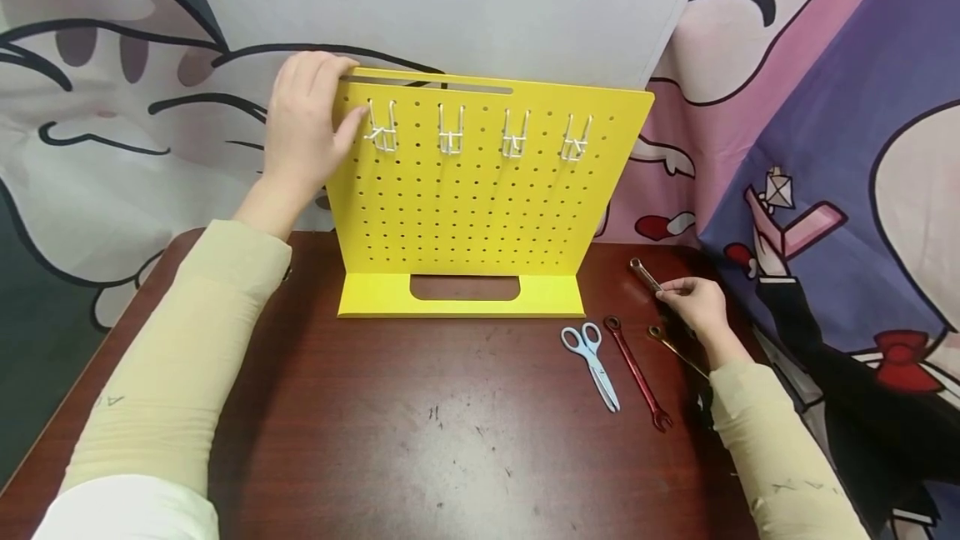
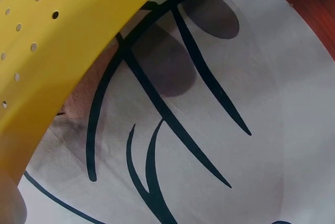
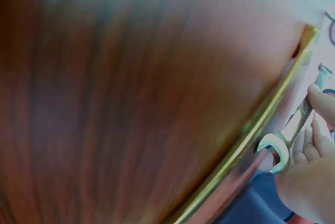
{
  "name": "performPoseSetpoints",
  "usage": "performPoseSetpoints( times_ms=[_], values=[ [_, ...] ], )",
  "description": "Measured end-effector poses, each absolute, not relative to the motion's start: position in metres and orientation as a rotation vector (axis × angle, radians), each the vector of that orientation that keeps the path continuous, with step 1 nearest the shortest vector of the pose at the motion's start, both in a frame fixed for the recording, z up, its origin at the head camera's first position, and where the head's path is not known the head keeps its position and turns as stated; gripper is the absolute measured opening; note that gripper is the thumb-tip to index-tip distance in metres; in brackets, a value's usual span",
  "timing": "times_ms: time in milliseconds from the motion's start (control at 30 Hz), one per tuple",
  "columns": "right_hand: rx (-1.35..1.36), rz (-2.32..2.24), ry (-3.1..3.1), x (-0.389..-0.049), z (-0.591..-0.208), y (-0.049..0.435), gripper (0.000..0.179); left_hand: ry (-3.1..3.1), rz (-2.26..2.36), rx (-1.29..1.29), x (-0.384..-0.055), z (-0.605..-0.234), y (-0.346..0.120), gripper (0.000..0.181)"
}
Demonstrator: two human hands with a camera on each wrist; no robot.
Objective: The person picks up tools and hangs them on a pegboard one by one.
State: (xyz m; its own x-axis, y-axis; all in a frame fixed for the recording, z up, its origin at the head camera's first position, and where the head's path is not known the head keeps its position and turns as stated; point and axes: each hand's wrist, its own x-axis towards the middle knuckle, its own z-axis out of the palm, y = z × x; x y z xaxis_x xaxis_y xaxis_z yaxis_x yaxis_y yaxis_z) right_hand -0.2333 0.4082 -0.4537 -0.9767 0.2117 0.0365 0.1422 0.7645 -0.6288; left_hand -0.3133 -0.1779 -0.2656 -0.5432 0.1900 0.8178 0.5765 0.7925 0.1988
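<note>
Left hand [image 1: 303, 119]: gripping yellow pegboard [image 1: 477, 207] at top corner, apparently for steadiness.
Right hand [image 1: 697, 307]: pinching silver wrench [image 1: 643, 274].
Scissors [image 1: 599, 372]: nearer right hand, likely for reach.

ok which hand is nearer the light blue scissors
Right. The right hand holds a silver combination wrench beyond and right of the light blue scissors; the left hand grips the yellow pegboard at its top left corner, farther away.
</note>
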Motion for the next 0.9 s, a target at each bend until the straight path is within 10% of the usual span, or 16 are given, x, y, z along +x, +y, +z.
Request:
performPoseSetpoints(
  times_ms=[467,900],
  values=[
    [-0.315,1.428,-2.626,-0.223,-0.417,0.372,0.042,-2.134,-0.620,-0.551,-0.314,-0.266,-0.178,0.040],
    [-0.151,1.790,-2.381,-0.208,-0.373,0.316,0.008,-2.147,-0.608,-0.536,-0.314,-0.266,-0.177,0.041]
  ],
)
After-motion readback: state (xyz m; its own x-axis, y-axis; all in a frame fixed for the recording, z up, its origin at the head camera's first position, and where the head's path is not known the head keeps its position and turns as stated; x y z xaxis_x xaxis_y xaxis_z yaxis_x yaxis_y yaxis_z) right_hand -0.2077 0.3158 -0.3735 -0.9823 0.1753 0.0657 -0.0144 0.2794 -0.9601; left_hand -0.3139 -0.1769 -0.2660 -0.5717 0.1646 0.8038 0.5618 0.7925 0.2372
